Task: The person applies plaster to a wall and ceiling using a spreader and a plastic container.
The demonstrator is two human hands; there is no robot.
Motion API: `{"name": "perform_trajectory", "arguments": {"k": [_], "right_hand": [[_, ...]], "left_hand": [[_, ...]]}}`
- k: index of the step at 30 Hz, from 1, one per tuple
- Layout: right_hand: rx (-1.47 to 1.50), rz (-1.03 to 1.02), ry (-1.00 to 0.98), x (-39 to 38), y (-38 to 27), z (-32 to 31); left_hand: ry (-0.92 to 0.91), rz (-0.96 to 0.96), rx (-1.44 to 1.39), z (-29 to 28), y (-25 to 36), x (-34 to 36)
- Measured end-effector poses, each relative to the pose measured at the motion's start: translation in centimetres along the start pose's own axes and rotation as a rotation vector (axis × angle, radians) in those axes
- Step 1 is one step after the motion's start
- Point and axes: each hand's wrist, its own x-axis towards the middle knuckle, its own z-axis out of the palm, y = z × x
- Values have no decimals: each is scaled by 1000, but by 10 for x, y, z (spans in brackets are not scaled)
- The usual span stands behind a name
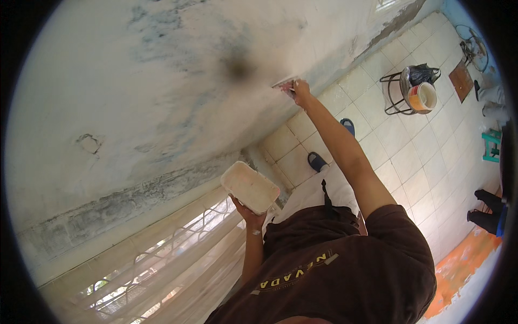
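Observation:
My right hand point(300, 92) reaches out to the wall point(178, 102), its fingers closed round a flat putty scraper point(283, 83) whose blade lies against the plaster. White smears mark the fingers. Close to my body, my left hand point(252, 216) holds up a shallow rectangular plastic tub point(251, 189) from below. The tub's pale surface is coated with whitish residue; how much lies in it I cannot tell. Patchy white filler covers the wall, with grey-blue stains showing through and a small chipped spot point(89, 143) on the left.
A round metal stool point(395, 89) carries an orange-and-white bucket point(423, 98) and a black plastic bag point(423, 74). Beyond it are a brown board point(461, 82), cables and a green stool point(491, 144). Other people's legs show at the right edge. A sheer curtain point(210, 254) hangs over a window at lower left.

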Motion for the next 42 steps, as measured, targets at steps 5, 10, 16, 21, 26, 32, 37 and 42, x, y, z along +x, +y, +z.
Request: {"name": "perform_trajectory", "arguments": {"k": [5, 10, 16, 21, 26, 32, 37, 42], "right_hand": [[160, -140, -23, -49, -157, 90], [326, -468, -264, -146, -301, 115], [252, -652, -132, -144, -269, 56], [22, 100, 189, -27, -114, -60], [-28, -10, 87, 6, -112, -47], [72, -192, -300, -69, -276, 73], [353, -499, -570, -137, -390, 62], [257, -433, -445, -127, -394, -15]], "left_hand": [[68, 359, 548, 6, -9, -7], [-171, 444, 603, 5, -7, 21], [-189, 146, -111, 32, -5, 44], [-110, 304, 97, 61, -15, 50], [-151, 212, -70, 62, -24, 46], [-129, 279, -95, 83, -46, 50], [-76, 267, -170, 117, -71, 54], [-142, 317, -158, 152, -103, 66]]}}
